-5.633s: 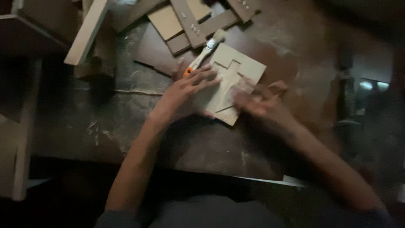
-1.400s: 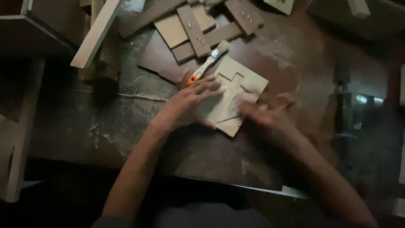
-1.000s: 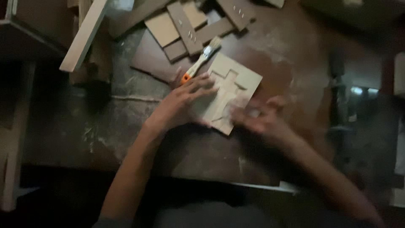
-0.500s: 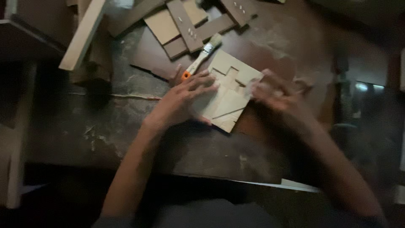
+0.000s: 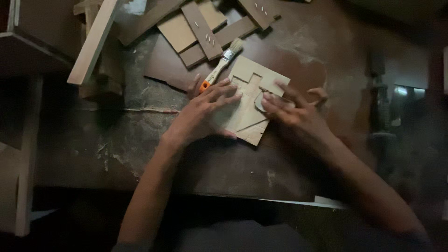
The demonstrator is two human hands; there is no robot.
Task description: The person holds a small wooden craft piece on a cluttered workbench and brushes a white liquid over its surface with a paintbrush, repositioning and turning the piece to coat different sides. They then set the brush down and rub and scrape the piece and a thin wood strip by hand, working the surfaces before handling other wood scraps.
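Note:
A light wooden board with a cross-shaped raised pattern lies on the dark, dusty workbench. My left hand rests flat on the board's left half with its fingers spread, pressing it down. My right hand is on the board's right side, and its fingertips press a small curved sheet, perhaps sandpaper, against the surface. A paintbrush with an orange-tipped wooden handle lies just beyond my left fingertips.
Several flat wood offcuts, some with staples, are piled at the back of the bench. A long pale batten leans at the back left over dark blocks. Sawdust streaks the bench. A dim, blurred object stands at the right.
My right hand has slid back and forth over the board's right side, and is now back near the middle. My left hand has stayed pressed on the board.

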